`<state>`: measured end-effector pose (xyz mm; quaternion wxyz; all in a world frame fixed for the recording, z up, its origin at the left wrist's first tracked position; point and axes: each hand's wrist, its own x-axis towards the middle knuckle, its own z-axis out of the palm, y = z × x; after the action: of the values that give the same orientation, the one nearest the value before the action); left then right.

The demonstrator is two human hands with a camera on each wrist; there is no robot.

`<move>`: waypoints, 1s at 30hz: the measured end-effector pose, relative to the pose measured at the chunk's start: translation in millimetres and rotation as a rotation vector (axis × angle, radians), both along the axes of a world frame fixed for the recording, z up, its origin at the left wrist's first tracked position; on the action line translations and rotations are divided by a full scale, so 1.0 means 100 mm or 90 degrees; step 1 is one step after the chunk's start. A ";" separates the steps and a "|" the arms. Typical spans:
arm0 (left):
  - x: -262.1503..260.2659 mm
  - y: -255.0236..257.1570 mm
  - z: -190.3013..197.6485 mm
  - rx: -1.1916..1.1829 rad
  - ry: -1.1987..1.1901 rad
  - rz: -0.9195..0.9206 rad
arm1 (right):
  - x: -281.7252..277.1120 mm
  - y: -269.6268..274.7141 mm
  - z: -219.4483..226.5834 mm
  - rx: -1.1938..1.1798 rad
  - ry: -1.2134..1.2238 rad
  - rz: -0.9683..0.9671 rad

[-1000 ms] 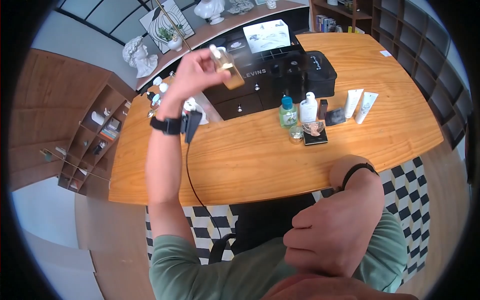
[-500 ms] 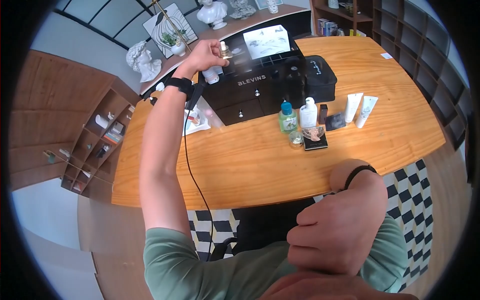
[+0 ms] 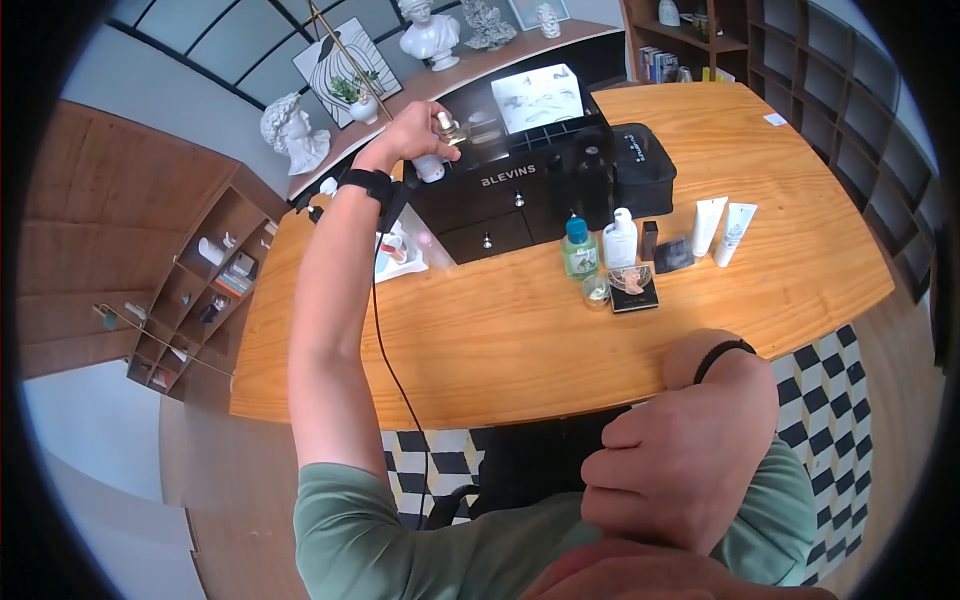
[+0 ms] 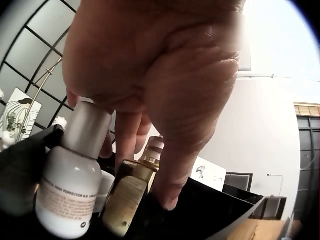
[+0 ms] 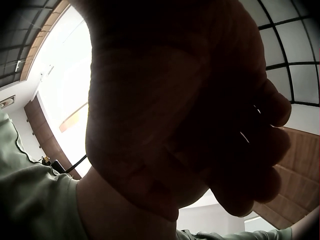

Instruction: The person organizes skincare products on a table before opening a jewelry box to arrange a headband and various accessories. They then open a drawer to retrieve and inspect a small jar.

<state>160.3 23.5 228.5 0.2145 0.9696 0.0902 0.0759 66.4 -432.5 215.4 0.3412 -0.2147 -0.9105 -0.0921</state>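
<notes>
My left hand (image 3: 413, 130) is at the left end of the black cosmetic case (image 3: 465, 190). Between its thumb and fingers it holds a golden glass bottle (image 4: 126, 197) with a pale cap, down among the things in the open top compartment. Close beside stands a white bottle with a silver cap (image 4: 70, 187), labelled as a skin perfector. A small white item partly shows behind these two. My right hand (image 3: 680, 455) is raised near my chest, well away from the case. Its fingers (image 5: 272, 142) are loosely curled and hold nothing; the palm is dark in the right wrist view.
A green bottle with a blue cap (image 3: 579, 250), a white bottle (image 3: 619, 240), a black compact (image 3: 635, 298) and two white tubes (image 3: 735, 235) stand or lie on the wooden table (image 3: 500, 350). A black pouch (image 3: 645, 170) adjoins the case. A cable (image 3: 390, 350) trails from my left wrist.
My left hand has carried the golden bottle from above the case's front left down into the top compartment, and stays there. The right hand has barely moved.
</notes>
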 end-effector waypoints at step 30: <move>-0.04 0.13 0.30 0.121 -0.008 -0.011 | 0.02 0.00 0.05 0.018 0.003 -0.011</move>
<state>156.1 36.4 258.5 0.1230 0.9858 0.0728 0.0883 68.0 -432.9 220.3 0.3457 -0.2178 -0.9064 -0.1073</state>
